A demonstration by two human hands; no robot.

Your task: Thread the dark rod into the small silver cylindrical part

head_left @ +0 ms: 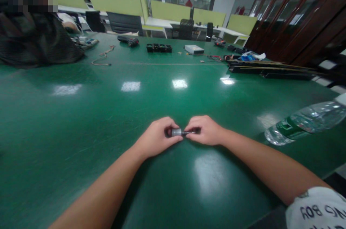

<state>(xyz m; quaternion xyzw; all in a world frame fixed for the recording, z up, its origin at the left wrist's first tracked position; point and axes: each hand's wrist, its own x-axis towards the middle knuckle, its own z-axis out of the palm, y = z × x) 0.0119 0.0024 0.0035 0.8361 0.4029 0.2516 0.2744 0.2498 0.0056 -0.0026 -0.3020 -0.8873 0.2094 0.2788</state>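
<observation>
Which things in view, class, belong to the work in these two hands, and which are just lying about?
In use:
- small silver cylinder, held by the left hand; right hand pinches its dark end

Apparently just lying about:
- plastic bottle
- silver box
- black block
- thin cable

A clear plastic bottle (305, 122) lies at three o'clock; a black fan row (159, 48) rests at twelve o'clock.
</observation>
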